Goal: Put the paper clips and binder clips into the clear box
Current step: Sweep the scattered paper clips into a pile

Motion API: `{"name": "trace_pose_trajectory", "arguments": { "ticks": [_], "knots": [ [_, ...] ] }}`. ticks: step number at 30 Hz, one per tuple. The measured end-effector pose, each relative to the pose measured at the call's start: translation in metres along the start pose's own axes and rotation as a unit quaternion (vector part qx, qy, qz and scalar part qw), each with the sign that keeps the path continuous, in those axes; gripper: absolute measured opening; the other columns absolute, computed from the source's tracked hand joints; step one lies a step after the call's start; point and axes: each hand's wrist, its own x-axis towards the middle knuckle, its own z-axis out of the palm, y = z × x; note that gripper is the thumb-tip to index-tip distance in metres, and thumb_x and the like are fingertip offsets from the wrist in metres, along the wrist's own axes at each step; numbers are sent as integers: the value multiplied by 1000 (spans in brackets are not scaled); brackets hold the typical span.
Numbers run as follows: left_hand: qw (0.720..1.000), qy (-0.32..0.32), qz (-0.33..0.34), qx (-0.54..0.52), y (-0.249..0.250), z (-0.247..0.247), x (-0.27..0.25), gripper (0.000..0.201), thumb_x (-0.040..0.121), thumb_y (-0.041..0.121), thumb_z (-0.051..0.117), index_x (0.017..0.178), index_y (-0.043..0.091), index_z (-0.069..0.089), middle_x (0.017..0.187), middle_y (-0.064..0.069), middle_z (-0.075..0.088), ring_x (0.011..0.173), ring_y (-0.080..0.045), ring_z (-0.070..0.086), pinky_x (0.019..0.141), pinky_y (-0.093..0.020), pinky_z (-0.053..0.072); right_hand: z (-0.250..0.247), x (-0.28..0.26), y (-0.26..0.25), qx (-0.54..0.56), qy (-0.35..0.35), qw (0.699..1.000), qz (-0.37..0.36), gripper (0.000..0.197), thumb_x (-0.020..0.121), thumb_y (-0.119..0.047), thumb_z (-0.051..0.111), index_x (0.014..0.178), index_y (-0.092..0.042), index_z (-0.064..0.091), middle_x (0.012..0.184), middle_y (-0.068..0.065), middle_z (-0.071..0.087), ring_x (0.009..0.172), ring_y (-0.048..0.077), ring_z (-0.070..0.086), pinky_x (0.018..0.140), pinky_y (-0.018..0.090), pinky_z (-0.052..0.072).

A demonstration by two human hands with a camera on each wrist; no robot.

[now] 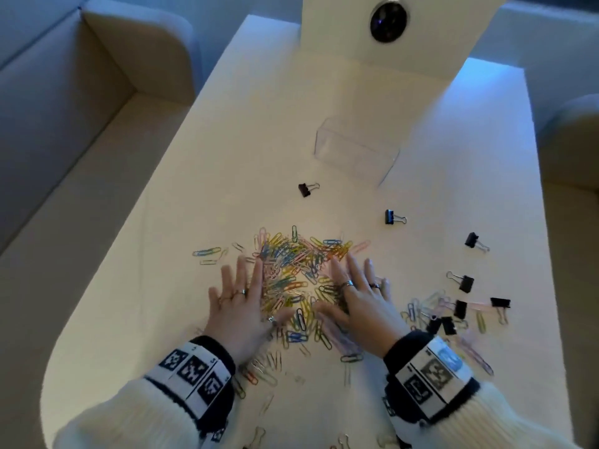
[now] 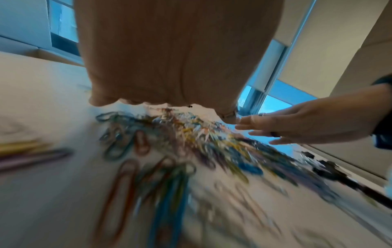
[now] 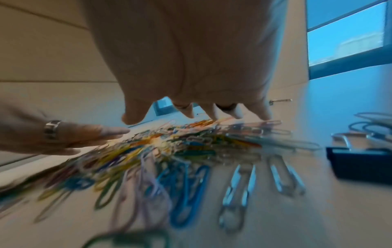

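Coloured paper clips [image 1: 291, 273] lie heaped on the tabletop [image 1: 259, 140] between your left hand [image 1: 238, 306] and right hand [image 1: 356, 299], fingers [image 1: 351, 267] spread flat, holding nothing. Binder clips [image 1: 466, 283] sit scattered to your right; the clear box [image 1: 356, 147] stands well beyond. Scoop loosely and clips will likely slide out sideways.

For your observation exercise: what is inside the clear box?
Nothing shows inside the clear box; only the table is seen through its walls. The paper clips and binder clips all lie outside it. No part is covered.
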Motion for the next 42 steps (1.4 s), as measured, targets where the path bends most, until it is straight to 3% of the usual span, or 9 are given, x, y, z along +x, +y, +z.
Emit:
{"name": "trace_pose_trajectory", "arguments": {
  "ticks": [3,7,10,16,22,26,30,37,42],
  "knots": [
    [997,72,0,-16,9,-20,22,88,81,71,21,141,28,-28,149,-5,-33,139,-31,-25,113,-51,-6,-11,10,5,41,65,996,48,74,89,-62,22,145,-28,-12,154,-1,-20,140,29,-20,114,55,-2],
    [996,69,-55,-6,16,-32,48,81,86,68,21,144,28,-19,151,-8,-30,139,-37,-22,112,-57,-5,-17,32,-3,62,55,994,71,71,91,-61,19,146,-28,-9,153,1,-22,139,32,-21,111,60,-2],
    [999,42,-24,1,21,-21,45,78,87,67,20,145,31,-17,152,-8,-28,139,-39,-22,112,-56,-5,-12,34,-12,37,36,998,31,69,91,-60,18,147,-25,-2,154,4,-18,140,34,-19,112,58,-1],
    [993,109,-39,-3,4,-32,45,65,92,57,22,147,33,-3,156,-5,-14,141,-38,-14,114,-55,-2,-13,38,-7,42,107,993,2,63,94,-53,21,147,-26,0,155,-3,-14,142,26,-16,115,48,-1],
    [992,76,69,-71,21,-28,35,59,95,49,30,147,23,20,157,0,8,144,-28,0,117,-44,10,-17,41,-19,-37,34,994,-100,54,98,-45,21,147,-27,7,156,-8,-6,142,25,-13,115,51,2],
    [971,154,132,-122,24,-52,33,43,95,37,41,133,18,46,145,-2,40,133,-17,35,111,-35,30,-22,27,-13,-27,51,995,-76,50,97,-44,31,143,-28,23,154,-6,7,143,25,0,114,50,14],
    [955,213,186,-89,52,-101,60,37,95,26,46,131,16,47,139,-4,45,128,-20,40,105,-33,33,-26,21,-10,-32,67,995,-66,52,95,-46,33,143,-34,17,154,-8,5,142,25,2,113,53,14],
    [945,232,224,58,124,-161,133,58,87,24,56,139,24,29,151,0,23,141,-27,15,110,-47,26,-23,16,-4,-14,26,998,-56,52,95,-49,32,143,-39,14,155,-9,0,143,24,-5,112,56,10],
    [922,236,276,132,150,-159,162,42,87,26,57,127,26,43,131,3,49,126,-20,39,101,-39,31,-20,17,2,-1,24,998,-56,53,95,-48,32,143,-40,11,155,-9,-2,143,23,-8,113,54,11]
  ]
}}
